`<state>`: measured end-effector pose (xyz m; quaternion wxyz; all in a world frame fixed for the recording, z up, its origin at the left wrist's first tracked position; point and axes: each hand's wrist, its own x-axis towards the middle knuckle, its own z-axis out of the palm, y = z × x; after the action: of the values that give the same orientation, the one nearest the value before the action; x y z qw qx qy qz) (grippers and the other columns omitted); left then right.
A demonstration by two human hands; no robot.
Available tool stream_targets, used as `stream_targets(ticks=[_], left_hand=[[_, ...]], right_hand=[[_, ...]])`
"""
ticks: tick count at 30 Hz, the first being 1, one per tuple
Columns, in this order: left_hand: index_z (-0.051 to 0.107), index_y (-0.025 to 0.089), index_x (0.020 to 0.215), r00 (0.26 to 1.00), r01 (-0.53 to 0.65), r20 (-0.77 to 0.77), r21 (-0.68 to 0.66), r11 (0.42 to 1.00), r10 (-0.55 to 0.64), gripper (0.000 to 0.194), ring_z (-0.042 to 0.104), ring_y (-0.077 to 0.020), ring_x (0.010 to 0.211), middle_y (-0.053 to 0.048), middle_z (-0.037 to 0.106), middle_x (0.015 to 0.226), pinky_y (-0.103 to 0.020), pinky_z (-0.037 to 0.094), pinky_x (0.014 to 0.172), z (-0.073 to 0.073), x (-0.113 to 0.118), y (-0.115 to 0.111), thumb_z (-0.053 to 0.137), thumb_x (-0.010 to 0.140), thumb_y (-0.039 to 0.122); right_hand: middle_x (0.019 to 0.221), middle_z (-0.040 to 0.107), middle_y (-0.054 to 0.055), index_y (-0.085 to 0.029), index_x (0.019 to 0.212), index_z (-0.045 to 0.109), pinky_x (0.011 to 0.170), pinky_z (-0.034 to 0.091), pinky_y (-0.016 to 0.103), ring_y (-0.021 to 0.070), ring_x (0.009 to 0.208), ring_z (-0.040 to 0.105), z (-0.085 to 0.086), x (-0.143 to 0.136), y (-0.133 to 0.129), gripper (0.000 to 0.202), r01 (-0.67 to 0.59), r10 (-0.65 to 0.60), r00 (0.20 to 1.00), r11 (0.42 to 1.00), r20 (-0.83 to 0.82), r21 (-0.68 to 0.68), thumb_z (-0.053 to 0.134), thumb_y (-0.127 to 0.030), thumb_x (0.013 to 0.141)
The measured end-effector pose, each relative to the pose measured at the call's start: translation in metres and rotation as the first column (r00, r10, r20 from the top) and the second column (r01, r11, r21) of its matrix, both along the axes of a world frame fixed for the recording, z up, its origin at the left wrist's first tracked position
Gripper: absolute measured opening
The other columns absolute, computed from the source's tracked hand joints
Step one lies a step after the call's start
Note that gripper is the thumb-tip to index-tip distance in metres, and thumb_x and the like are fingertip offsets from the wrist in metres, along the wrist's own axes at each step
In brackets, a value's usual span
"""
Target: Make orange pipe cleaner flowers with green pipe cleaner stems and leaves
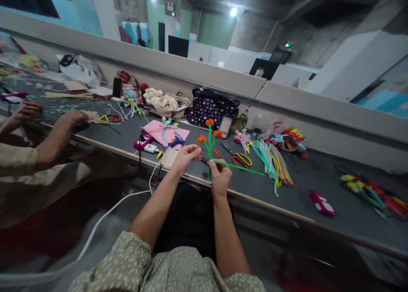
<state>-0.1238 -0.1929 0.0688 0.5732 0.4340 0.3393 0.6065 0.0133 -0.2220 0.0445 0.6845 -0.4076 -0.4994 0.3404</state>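
My right hand [220, 176] pinches the green stem of a pipe-cleaner flower [209, 145] just above the table's front edge. It stands upright, with three orange blossoms on branching green stalks. A long green pipe cleaner [244, 168] runs from the pinch out to the right. Just left of the stem, my left hand [188, 156] has thumb and fingertips pressed together; a small dark thing shows by them, too unclear to name. Behind and right of my hands lie scissors [242, 160] with red and yellow handles. A blue glue gun [176, 142] lies beyond my left hand.
Loose pipe cleaners [270, 158] lie right, a magenta box [322, 203] farther right. A dotted bag [212, 107] and a basket [175, 111] stand behind. Pink paper [159, 130] lies left. A white cable [121, 197] hangs off the edge. At left, a co-worker's hands [72, 118] work.
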Motion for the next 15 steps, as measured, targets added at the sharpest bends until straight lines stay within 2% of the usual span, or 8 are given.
stream_targets(ticks=[1, 4, 8, 11, 15], left_hand=[[0.066, 0.012, 0.079, 0.999, 0.031, 0.03, -0.01, 0.999, -0.031, 0.034, 0.056, -0.0092, 0.062, -0.003, 0.064, 0.076, -0.025, 0.049, 0.066, -0.005, 0.01, -0.007, 0.078, 0.059, 0.036], [0.066, 0.013, 0.076, 0.997, 0.023, 0.075, -0.023, 0.999, -0.021, 0.03, 0.054, -0.0086, 0.06, 0.001, 0.061, 0.065, -0.023, 0.047, 0.065, -0.013, 0.029, -0.021, 0.079, 0.058, 0.033], [0.066, 0.013, 0.069, 0.994, 0.022, 0.11, -0.041, 0.999, -0.018, 0.025, 0.052, -0.0075, 0.057, 0.001, 0.06, 0.062, -0.021, 0.044, 0.061, -0.014, 0.036, -0.027, 0.079, 0.058, 0.031], [0.065, 0.013, 0.067, 0.991, 0.051, 0.129, -0.047, 0.998, -0.044, 0.023, 0.052, -0.0078, 0.055, 0.002, 0.059, 0.06, -0.022, 0.043, 0.061, -0.013, 0.036, -0.029, 0.079, 0.059, 0.03], [0.064, 0.013, 0.063, 0.99, 0.082, 0.119, -0.016, 0.997, -0.079, 0.022, 0.053, -0.0089, 0.055, 0.001, 0.059, 0.058, -0.023, 0.043, 0.061, -0.012, 0.036, -0.031, 0.079, 0.058, 0.029]], right_hand=[[0.071, 0.063, 0.001, -0.016, 0.075, 0.063, 0.069, 0.048, 0.027, 0.0132, 0.067, 0.059, 0.0, 0.001, -0.003, 0.019, 0.0, 0.0, 0.999, 1.0, 0.035, 0.01, 0.064, -0.035, 0.074], [0.071, 0.062, 0.001, -0.017, 0.074, 0.063, 0.069, 0.048, 0.027, 0.0134, 0.067, 0.059, 0.0, 0.005, -0.01, 0.018, 0.031, -0.035, 0.989, 0.999, 0.144, 0.03, 0.062, -0.035, 0.076], [0.072, 0.062, 0.001, -0.017, 0.075, 0.065, 0.071, 0.047, 0.027, 0.0134, 0.069, 0.057, -0.003, 0.011, -0.018, 0.018, 0.065, -0.073, 0.972, 0.997, 0.225, 0.043, 0.061, -0.034, 0.077], [0.075, 0.065, 0.002, -0.016, 0.078, 0.066, 0.073, 0.048, 0.028, 0.0142, 0.072, 0.059, -0.004, 0.014, -0.023, 0.02, -0.004, 0.006, 0.986, 1.0, 0.165, -0.014, 0.061, -0.035, 0.078], [0.072, 0.068, 0.003, -0.014, 0.078, 0.066, 0.07, 0.049, 0.028, 0.014, 0.067, 0.06, -0.005, 0.013, -0.026, 0.022, -0.073, 0.069, 0.997, 0.988, -0.032, -0.133, 0.065, -0.036, 0.073]])
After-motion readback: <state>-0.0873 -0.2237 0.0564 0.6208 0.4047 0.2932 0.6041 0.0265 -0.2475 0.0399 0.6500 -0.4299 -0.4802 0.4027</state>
